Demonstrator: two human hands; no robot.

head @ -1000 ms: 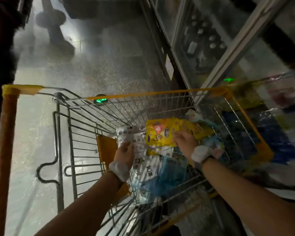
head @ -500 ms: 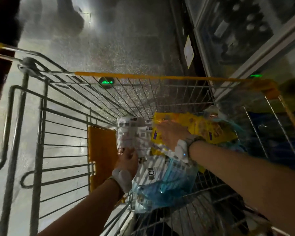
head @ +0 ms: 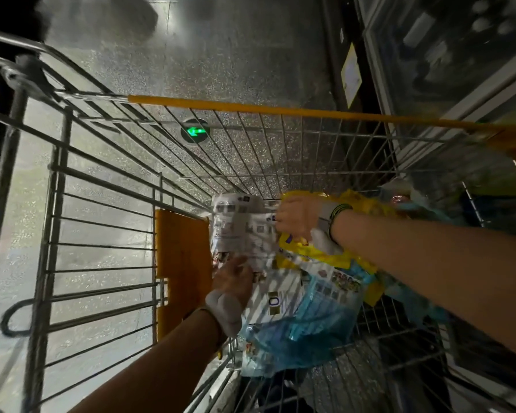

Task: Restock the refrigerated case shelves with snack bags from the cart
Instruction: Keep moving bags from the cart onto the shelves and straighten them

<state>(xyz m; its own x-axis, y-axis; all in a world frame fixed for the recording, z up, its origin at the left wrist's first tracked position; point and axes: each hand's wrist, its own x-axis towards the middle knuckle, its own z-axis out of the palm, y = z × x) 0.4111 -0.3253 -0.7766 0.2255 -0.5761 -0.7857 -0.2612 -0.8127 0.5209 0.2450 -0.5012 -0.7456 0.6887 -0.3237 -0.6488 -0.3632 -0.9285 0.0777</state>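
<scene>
A wire shopping cart (head: 251,120) with yellow trim holds several snack bags. My left hand (head: 231,277) grips the lower edge of a white printed bag (head: 242,228) standing against the cart's left side. My right hand (head: 297,217) reaches in from the right and holds the top of a yellow bag (head: 319,254) beside the white one. Below them lies a blue and white bag (head: 301,326) on the cart floor. More bags (head: 405,201) are blurred at the right end of the cart.
An orange flap (head: 181,263) hangs inside the cart's left wall. The refrigerated case with its glass door (head: 447,55) stands at the upper right, close to the cart. Speckled floor (head: 221,55) stretches ahead, with a green arrow marker (head: 195,132).
The view has tilted down and moved closer into the cart. My right hand has moved left across the yellow bag to the white bag's edge. My left hand keeps its hold on the white bag.
</scene>
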